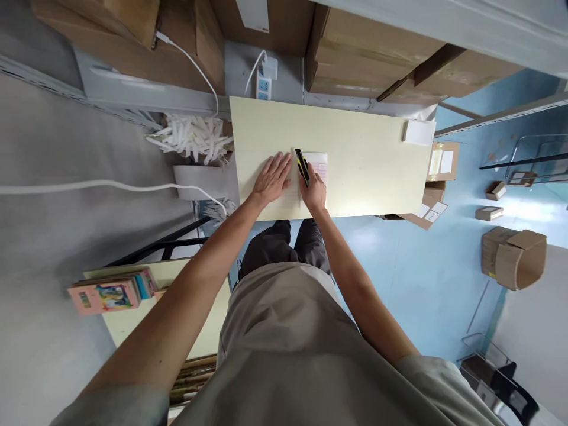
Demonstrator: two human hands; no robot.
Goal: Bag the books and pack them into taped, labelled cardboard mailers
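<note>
On the pale yellow tabletop [368, 165], my left hand [271, 177] lies flat with its fingers stretched out, pressing on a pale printed sheet [290, 198] that is hard to tell from the table. My right hand [314, 192] is closed around a black and yellow utility knife [302, 165], its front end pointing away from me. Under and beside the right hand is a white paper with pinkish print [320, 163]. The knife lies between my left fingertips and this paper. Whether its blade touches the paper I cannot tell.
A white stack [418, 132] sits at the table's far right corner. A power strip [263, 87] and cardboard boxes [373, 53] stand behind the table. Paper strips [193, 136] fill a bin on the left. Books [110, 291] rest on a lower left table.
</note>
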